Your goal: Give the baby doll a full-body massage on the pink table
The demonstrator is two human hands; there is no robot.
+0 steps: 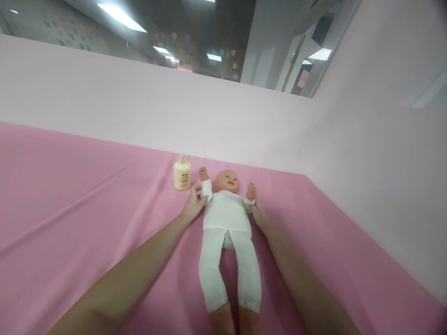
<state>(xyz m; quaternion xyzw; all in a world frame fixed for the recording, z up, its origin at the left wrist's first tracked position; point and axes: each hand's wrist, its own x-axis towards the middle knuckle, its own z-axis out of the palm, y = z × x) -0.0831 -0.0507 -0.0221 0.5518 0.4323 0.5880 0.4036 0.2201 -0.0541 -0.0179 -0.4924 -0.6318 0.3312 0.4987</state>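
Observation:
A baby doll [227, 211] lies on its back on the pink cloth, head towards the wall and both forearms raised. Its body, arms and legs are white fabric; head, hands and feet are skin-toned plastic. My left hand [194, 203] grips the doll's arm at the left of the view, thumb across the white sleeve and fingers bent behind it. Around the other arm, my right hand [260, 215] is closed, its fingertips partly hidden behind the sleeve. Just beyond my left hand stands a cream-coloured pump bottle [182, 174] with dark print, upright and apart from the hand.
The pink cloth [87, 200] covers the table and has long creases on the left. A white wall [139, 102] rises along the back and right. Above it, a window [209, 42] shows ceiling lights and a door frame.

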